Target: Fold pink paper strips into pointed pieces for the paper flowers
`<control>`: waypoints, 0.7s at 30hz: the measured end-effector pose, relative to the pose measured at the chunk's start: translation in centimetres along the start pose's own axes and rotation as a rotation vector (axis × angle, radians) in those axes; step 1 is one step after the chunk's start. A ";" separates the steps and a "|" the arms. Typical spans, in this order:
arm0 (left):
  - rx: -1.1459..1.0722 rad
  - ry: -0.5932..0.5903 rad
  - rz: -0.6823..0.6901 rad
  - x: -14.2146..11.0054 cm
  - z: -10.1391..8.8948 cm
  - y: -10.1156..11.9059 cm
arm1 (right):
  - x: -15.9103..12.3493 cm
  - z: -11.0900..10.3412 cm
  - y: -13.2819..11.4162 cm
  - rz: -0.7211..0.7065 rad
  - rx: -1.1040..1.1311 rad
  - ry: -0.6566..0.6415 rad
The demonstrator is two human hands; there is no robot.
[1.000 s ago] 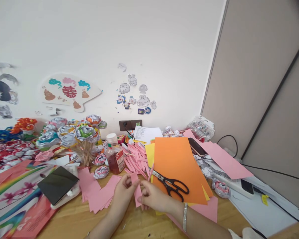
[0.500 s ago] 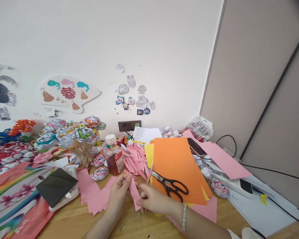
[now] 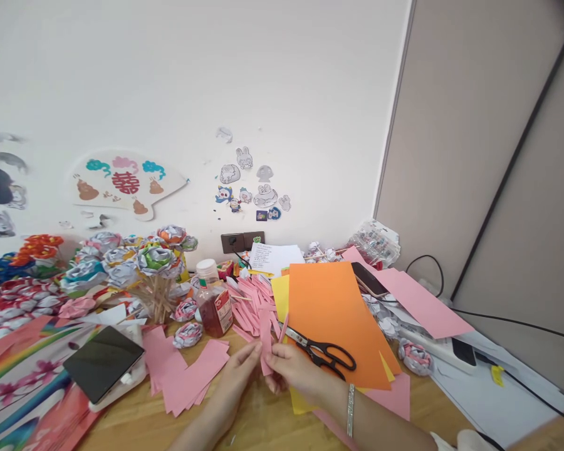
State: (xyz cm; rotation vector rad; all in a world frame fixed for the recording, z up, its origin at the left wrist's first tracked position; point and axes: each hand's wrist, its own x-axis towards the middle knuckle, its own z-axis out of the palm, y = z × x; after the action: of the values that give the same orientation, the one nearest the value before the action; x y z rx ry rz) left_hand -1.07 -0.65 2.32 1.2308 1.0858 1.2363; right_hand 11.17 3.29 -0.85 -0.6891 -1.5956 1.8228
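Head view: our left hand (image 3: 239, 372) and right hand (image 3: 291, 368) pinch pink paper strip (image 3: 266, 329) between them over table (image 3: 272, 433). Likely light, flexible, easily creased; we judge long edges best for gentle hold.

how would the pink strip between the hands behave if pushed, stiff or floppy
The pink strip is probably light, being narrow paper. It looks thin, so likely bends easily. Its upper end seems to stand up, suggesting slight stiffness.

One pair of scissors (image 3: 316, 347), apparently one held pink strip (image 3: 266, 332).
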 end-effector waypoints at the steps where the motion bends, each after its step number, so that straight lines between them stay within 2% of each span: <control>1: -0.005 -0.042 -0.016 0.0 0.0 -0.2 | 0.0 0.0 0.1 0.013 0.010 -0.013; 3: -0.042 -0.124 -0.056 0.1 -0.1 -0.5 | 0.1 0.1 0.2 0.034 0.009 -0.046; 8: -0.144 -0.203 -0.074 0.1 0.0 -0.1 | -0.4 0.0 -0.5 -0.002 -0.034 -0.049; 12: -0.141 -0.176 -0.076 -0.1 0.0 -0.1 | -0.6 -0.3 -0.8 0.020 0.038 -0.112; 15: -0.171 -0.178 -0.066 -0.2 -0.2 -0.9 | -0.5 -0.6 -0.1 0.048 0.089 -0.206; 18: -0.163 -0.187 -0.063 -0.2 -0.4 -1.5 | -0.3 -0.8 0.5 0.081 0.081 -0.244; 21: -0.115 -0.097 -0.039 0.1 -0.6 -1.5 | -0.2 -0.9 0.6 0.118 0.024 -0.238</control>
State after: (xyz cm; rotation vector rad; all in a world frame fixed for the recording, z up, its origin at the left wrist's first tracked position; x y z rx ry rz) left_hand -1.59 -0.39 0.81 1.1640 0.9510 1.1807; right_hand 11.88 3.73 -1.52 -0.5836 -1.7107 2.0712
